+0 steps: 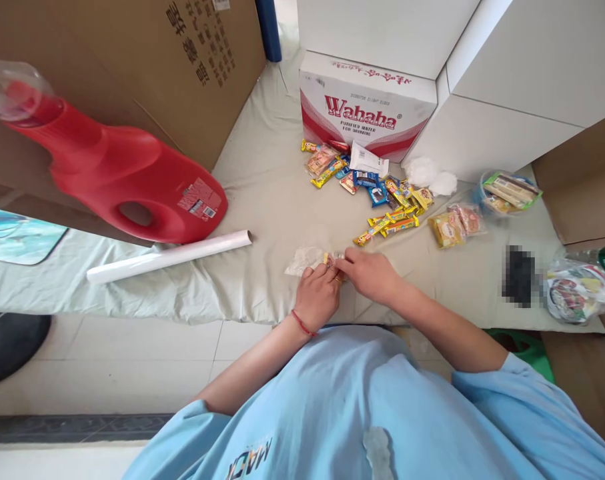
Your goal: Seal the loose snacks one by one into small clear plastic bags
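Observation:
My left hand (318, 295) and my right hand (369, 271) meet near the front edge of a cloth-covered surface (262, 200). Both pinch a clear plastic bag (305, 259) that lies flat on the cloth, with a small yellow snack (326, 258) at its mouth. My left wrist wears a red string. A scattered pile of wrapped snack bars (382, 193) in yellow, blue and orange lies just beyond my hands.
A red detergent jug (127, 177) lies on its side at left, a white paper roll (169, 257) below it. A Wahaha box (365, 107) stands behind the snacks. At right sit a snack bowl (509, 193) and a bagged bowl (575, 293).

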The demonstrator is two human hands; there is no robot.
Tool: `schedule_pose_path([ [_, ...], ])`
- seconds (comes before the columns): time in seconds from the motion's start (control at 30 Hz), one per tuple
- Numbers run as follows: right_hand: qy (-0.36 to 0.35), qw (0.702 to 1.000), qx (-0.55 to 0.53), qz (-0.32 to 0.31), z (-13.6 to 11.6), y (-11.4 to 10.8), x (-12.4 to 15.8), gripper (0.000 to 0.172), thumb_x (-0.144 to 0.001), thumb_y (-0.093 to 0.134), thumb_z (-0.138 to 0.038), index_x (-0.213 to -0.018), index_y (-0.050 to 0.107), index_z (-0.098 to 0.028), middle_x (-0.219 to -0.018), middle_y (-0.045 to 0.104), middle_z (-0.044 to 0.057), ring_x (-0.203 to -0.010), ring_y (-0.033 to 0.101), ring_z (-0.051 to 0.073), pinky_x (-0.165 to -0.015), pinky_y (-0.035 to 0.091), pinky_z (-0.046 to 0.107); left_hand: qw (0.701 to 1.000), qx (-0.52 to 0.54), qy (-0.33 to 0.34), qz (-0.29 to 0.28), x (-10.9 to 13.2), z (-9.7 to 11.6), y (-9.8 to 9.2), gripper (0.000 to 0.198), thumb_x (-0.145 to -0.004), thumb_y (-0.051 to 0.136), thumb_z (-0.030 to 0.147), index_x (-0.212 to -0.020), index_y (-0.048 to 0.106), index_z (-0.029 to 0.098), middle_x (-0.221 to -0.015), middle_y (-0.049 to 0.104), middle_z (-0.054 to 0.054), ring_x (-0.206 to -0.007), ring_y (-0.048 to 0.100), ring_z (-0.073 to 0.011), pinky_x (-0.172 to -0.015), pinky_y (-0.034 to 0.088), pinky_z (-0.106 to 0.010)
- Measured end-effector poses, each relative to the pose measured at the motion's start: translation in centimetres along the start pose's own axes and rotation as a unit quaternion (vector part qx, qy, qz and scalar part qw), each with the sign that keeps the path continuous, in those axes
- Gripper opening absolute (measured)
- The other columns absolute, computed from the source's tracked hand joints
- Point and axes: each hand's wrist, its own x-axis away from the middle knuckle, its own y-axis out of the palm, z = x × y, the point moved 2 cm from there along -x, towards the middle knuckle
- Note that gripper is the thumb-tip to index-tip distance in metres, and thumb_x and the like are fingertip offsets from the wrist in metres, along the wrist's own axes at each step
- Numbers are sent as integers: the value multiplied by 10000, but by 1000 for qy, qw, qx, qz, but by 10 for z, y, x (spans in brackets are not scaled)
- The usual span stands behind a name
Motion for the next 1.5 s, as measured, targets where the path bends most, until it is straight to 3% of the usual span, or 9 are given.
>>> schedule_pose_path([
  [0.3,15,988,-80,130,-17,65,18,437,-1050,397,-151,-1443,576,-213,-1150,637,117,-1042,570,240,-875,482,338,967,252,-30,3,6,-30,0,436,-852,479,125,-1149,770,257,-1293,749,-33,-1124,693,-237,-997,532,-441],
  [0.53,48,990,-81,104,-28,69,21,606,-1002,449,-84,-1545,485,-351,-1240,576,116,-1178,531,290,-914,462,387,823,444,-297,192,12,-78,-7,203,-766,514,215,-740,714,198,-794,766,-27,-722,658,-163,-648,502,-275],
  [0.63,54,993,-61,83,-33,63,20,575,-1004,469,-107,-1518,511,-363,-1282,569,128,-1273,487,314,-920,459,394,828,366,-346,246,-4,-95,-20,223,-879,483,294,-911,675,185,-923,744,-35,-832,648,-157,-763,510,-279],
  [0.73,56,995,-41,70,-38,54,15,519,-1017,460,-143,-1497,531,-328,-1288,573,156,-1330,433,342,-925,457,425,882,320,-308,158,-32,-98,-30,389,-1008,412,475,-1099,625,163,-1135,712,-78,-1077,629,-190,-1007,469,-351],
  [0.87,45,996,-26,66,-43,45,8,410,-1036,434,-188,-1395,615,-272,-1295,580,174,-1251,461,345,-909,449,460,904,318,-285,29,-56,-91,-28,472,-899,638,489,-1202,616,127,-1029,724,-99,-953,670,-235,-941,506,-416],
  [1.0,43,997,-21,64,-44,41,6,369,-1037,431,-195,-1316,663,-259,-1237,601,170,-1165,484,332,-876,448,459,930,267,-237,-87,-45,-89,-21,787,-657,774,240,-1398,534,129,-1263,672,-157,-1028,685,-275,-957,532,-422],
  [1.1,53,996,-38,60,-41,41,8,357,-1038,461,-211,-1315,676,-278,-1218,596,151,-1136,497,310,-868,447,421,928,280,-230,-93,-16,-95,-21,792,-614,696,172,-1395,561,148,-1261,666,-135,-938,693,-244,-905,559,-406],
  [1.3,43,988,-127,83,-31,51,9,338,-1043,486,-219,-1266,725,-305,-1124,586,106,-1024,517,271,-879,440,376,826,490,-277,-38,32,-84,-34,164,-731,708,303,-853,747,199,-802,685,-15,-711,661,-169,-703,566,-314],
  [1.5,21,978,-181,101,-30,58,10,327,-1037,486,-172,-1221,746,-245,-1101,597,112,-1081,524,264,-1039,435,435,698,640,-318,36,4,-46,-32,175,-709,716,290,-839,719,172,-867,755,-48,-846,741,-213,-873,611,-402],
])
